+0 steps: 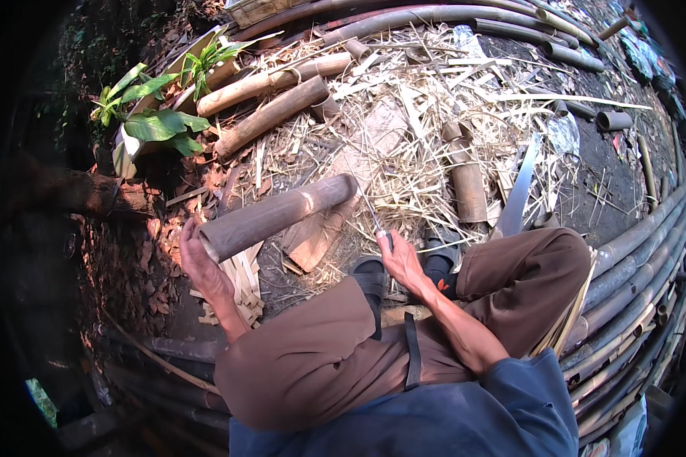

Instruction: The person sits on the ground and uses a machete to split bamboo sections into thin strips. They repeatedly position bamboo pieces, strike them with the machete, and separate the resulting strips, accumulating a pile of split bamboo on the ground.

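Observation:
My left hand point(206, 268) grips the near end of a thick brown bamboo tube point(278, 215), with the fingers at its open rim. The tube slants up to the right, its far end above a wooden board point(320, 238). My right hand point(402, 259) is closed on the handle of a knife point(370, 206). Its long, thin blade points away from me and passes close by the tube's far end; whether they touch I cannot tell. A hand saw point(520, 189) stands tilted beyond my right knee, beside an upright-looking bamboo piece point(466, 179).
Pale bamboo shavings point(404, 129) cover the ground ahead. Cut bamboo lengths point(274, 114) and a leafy plant point(156, 126) are at the far left. Long poles point(625, 282) line the right side. Split strips point(244, 286) lie below the held tube.

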Tool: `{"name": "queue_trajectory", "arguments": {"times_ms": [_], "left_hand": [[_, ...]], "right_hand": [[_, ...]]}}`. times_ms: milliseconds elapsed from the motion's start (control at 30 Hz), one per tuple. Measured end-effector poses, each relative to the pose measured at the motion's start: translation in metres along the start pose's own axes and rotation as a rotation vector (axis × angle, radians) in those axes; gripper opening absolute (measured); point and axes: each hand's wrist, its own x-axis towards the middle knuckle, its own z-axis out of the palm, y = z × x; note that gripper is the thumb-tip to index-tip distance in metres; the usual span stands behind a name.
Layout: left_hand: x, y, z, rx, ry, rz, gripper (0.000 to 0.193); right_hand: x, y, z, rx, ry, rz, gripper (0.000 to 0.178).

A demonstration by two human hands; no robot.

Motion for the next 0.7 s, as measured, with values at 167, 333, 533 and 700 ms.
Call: {"name": "queue_trajectory", "arguments": {"times_ms": [167, 333, 533, 700], "left_hand": [[-0.008, -0.005, 0.012, 0.329, 0.15, 0.099, 0.041], [-0.024, 0.012, 0.041, 0.362, 0.045, 0.117, 0.04], [-0.04, 0.015, 0.048, 0.454, 0.1, 0.117, 0.04], [-0.04, 0.019, 0.056, 0.428, 0.096, 0.12, 0.038]], "right_hand": [[-0.024, -0.048, 0.019, -0.01, -0.18, -0.135, 0.04], [-0.038, -0.07, 0.033, 0.055, -0.2, -0.361, 0.035], [-0.032, -0.048, 0.045, 0.046, -0.205, -0.248, 0.034], [0.011, -0.008, 0.045, 0.158, -0.108, 0.008, 0.035]]}}
